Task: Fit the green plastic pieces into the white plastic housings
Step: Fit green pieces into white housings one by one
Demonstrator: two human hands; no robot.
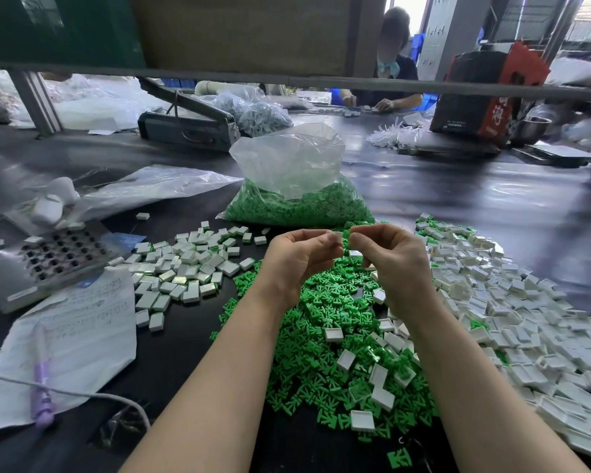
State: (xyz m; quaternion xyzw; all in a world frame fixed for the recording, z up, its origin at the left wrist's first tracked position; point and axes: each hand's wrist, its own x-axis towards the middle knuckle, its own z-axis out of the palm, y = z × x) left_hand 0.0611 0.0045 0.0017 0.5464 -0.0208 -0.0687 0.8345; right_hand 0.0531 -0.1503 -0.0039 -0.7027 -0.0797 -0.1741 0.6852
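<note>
A: What is held?

B: A white housing (337, 235) is pinched between the left hand (301, 254) and right hand (389, 257), at twelve o'clock above the green pieces (321, 336).

A: And the fit?

B: The insert should be squared first, then pressed evenly; whether green is already seated cannot be told.

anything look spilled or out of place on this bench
Mostly piles: green pieces in the middle, empty white housings at right, another white heap at left. Several housings lie scattered among the green pieces, and one green piece sits apart at the near edge. The left hand and right hand pinch a housing.
</note>
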